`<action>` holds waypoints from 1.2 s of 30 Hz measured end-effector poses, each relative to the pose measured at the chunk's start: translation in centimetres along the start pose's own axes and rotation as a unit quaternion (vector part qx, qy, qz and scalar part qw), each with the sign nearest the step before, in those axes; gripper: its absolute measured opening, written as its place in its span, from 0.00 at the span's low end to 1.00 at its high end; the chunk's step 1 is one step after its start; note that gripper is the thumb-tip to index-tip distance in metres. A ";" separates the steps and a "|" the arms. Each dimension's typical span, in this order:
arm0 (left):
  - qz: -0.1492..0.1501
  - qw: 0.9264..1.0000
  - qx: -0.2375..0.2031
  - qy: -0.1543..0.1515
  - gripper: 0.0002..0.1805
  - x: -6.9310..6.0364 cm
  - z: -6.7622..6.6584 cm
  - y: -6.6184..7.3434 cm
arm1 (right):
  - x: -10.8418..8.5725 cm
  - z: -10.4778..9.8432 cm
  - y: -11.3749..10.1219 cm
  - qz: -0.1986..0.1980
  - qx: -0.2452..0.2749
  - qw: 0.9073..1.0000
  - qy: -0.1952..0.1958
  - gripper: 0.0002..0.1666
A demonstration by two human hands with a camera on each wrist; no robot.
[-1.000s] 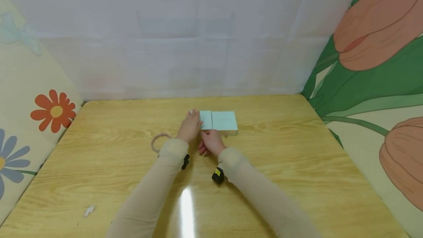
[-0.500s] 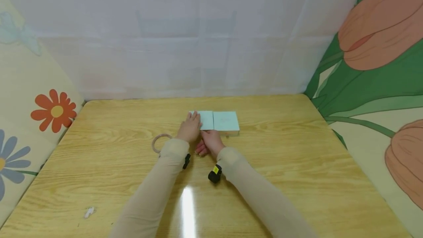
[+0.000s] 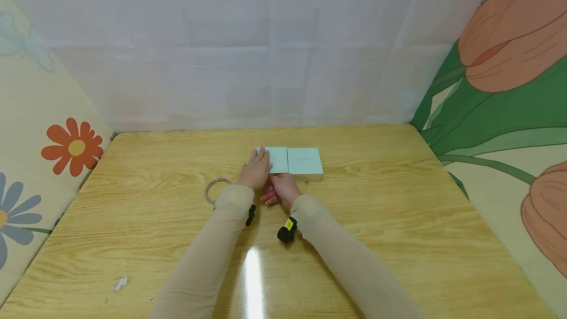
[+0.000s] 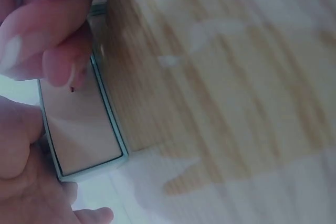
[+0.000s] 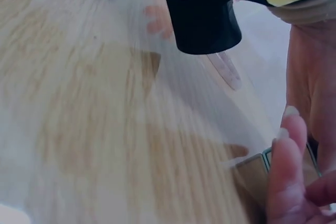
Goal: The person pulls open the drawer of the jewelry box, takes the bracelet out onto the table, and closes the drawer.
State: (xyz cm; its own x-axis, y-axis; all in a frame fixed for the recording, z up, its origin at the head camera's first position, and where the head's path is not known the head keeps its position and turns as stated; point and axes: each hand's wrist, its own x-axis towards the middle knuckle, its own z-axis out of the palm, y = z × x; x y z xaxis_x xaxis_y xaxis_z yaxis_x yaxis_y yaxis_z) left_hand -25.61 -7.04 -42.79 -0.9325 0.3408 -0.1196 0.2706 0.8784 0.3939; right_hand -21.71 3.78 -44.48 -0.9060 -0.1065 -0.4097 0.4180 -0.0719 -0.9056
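Observation:
A pale blue box (image 3: 304,160) lies near the back of the table, its top split by a seam into two halves. In the left wrist view, its pinkish front panel (image 4: 84,140) is framed by a teal edge. My left hand (image 3: 255,169) rests on the left half with its fingers stretched over the top. At the front of that half, my right hand (image 3: 283,189) has curled fingers pinching what seems to be a small pull, mostly hidden behind the fingertips. A small knob (image 3: 306,181) shows at the front of the right half.
A pinkish-brown ring (image 3: 206,192) lies on the wood-grain table (image 3: 398,220), left of my left wrist. A small white mark (image 3: 120,284) is at the front left. Behind the table hangs a white cloth (image 3: 221,82); flowered panels flank both sides.
The right wrist has turned slightly, its strapped camera shifting left. The view moves a little; both hands keep their places at the box, and the box shows no clear change.

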 end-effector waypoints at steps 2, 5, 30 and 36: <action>0.002 1.000 0.000 -0.001 0.29 0.0 0.1 -0.1 | 0.1 0.1 0.1 0.002 0.003 1.000 0.005 0.19; 0.009 1.000 -0.005 0.005 0.29 0.2 0.3 -0.2 | 0.3 0.1 0.2 -0.002 0.009 1.000 0.016 0.18; 0.025 1.000 0.011 0.002 0.29 0.4 0.2 -0.8 | -0.6 0.4 0.7 0.014 -0.007 1.000 0.014 0.16; 0.031 0.999 0.022 -0.001 0.29 0.1 -0.2 -0.6 | -0.8 0.5 0.7 0.019 -0.016 1.000 0.012 0.19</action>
State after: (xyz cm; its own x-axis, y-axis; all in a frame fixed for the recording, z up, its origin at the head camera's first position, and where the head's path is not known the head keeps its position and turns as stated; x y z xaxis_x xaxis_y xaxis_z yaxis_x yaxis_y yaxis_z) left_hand -25.89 -7.61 -42.89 -0.9130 0.3959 -0.0985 0.3383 0.8696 0.3596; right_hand -20.69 3.34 -44.75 -0.8913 -0.0856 -0.4453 0.4494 -0.0363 -0.8926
